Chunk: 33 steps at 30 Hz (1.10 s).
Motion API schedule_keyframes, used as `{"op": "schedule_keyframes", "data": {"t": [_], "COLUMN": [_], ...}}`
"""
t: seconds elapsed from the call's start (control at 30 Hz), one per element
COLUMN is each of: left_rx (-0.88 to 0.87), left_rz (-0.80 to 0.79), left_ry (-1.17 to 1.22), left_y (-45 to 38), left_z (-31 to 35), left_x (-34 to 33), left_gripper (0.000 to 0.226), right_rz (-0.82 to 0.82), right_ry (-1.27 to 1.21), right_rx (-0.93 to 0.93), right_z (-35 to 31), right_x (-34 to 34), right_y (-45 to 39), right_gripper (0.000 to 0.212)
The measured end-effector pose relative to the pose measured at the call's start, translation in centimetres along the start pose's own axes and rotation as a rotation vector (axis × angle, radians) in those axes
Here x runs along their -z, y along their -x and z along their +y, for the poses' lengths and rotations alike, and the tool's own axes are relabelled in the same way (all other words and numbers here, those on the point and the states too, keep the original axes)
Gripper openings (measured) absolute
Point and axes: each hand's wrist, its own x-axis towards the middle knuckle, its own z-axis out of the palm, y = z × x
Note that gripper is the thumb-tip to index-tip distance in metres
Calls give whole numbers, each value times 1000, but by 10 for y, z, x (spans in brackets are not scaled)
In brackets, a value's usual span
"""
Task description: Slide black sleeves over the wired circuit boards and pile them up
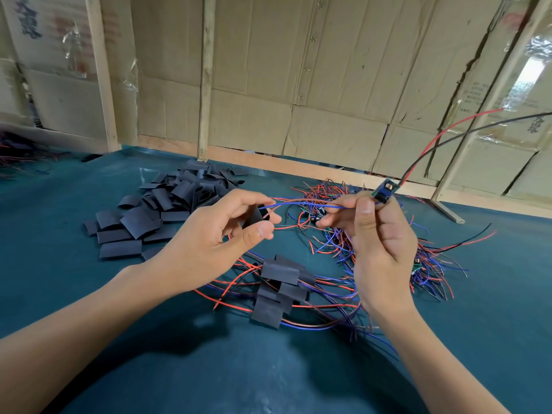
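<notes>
A black sleeve [254, 216] is pinched in the left hand [209, 246], squeezed between thumb and curled fingers so its mouth faces right. A small circuit board [385, 191] is held up in the right hand [379, 234], gripped at its lower end between thumb and fingers, with a red and a black lead trailing up to the right. The blue wire [298, 205] from the board is stretched across to the sleeve mouth and looks to be getting threaded in; how far in can't be told, since the thumb is in the way.

Handling-wise: the sleeve is probably thin, floppy tubing that weighs next to nothing and collapses flat, so it's best pinched at its edges so the mouth gets popped open. The board looks light and stiff, but the solder joints are likely the weak spot, so it should be gripped by its edges and not yanked by the wires. The wires are springy and will snag.

On the green counter [89, 294], loose sleeves [155, 210] are heaped at the back left, bare wired boards [358, 234] are tangled to the right, and the finished pile [277, 288] is stacked just below the hands.
</notes>
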Motion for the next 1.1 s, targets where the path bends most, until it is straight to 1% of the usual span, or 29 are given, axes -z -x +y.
{"op": "schedule_keyframes", "data": {"t": [0.17,0.3,0.4,0.47,0.53,0.6,0.67,0.73,0.83,0.87,0.93,1.0,1.07,1.1], "left_rx": [-8,-6,-9,-44,-134,-221,-243,-240,-119,-85,-84,-116,-136,-134], "left_rz": [-18,-25,8,28,7,-53,-66,-65,-93,-105,-129,-144,-164,-196], "left_ry": [15,-22,-145,-281,-499,-736,-820,-789,-585,-540,-550,-599,-668,-677], "left_y": [0,0,-1,-1,-2,-4,-6,-6,-4,-4,-4,-6,-6,-6], "left_z": [-2,-3,-8,-7,-3,4,11,18,21,21,18,16,15,13], "left_x": [2,1,1,2,4,5,5,2,-4,-4,-4,-1,3,3], "left_gripper": [28,31,29,32,38,45,47,46,38,37,36,35,39,44], "right_rz": [-17,-44,-97,-142,-187,-231,-248,-241,-227,-233,-259,-246,-153,-102], "right_ry": [48,86,77,43,14,-3,-61,-138,-178,-197,-307,-435,-499,-507], "right_rx": [25,53,47,2,-64,-152,-250,-343,-445,-476,-550,-654,-798,-858], "right_z": [2,2,1,1,2,3,5,8,10,9,4,-2,-5,-5], "right_x": [2,1,1,0,-2,-8,-14,-21,-26,-26,-26,-27,-25,-23], "right_y": [0,2,4,7,8,10,12,15,18,18,16,13,9,7], "right_gripper": [23,22,23,24,23,22,23,24,30,29,20,29,38,40]}}
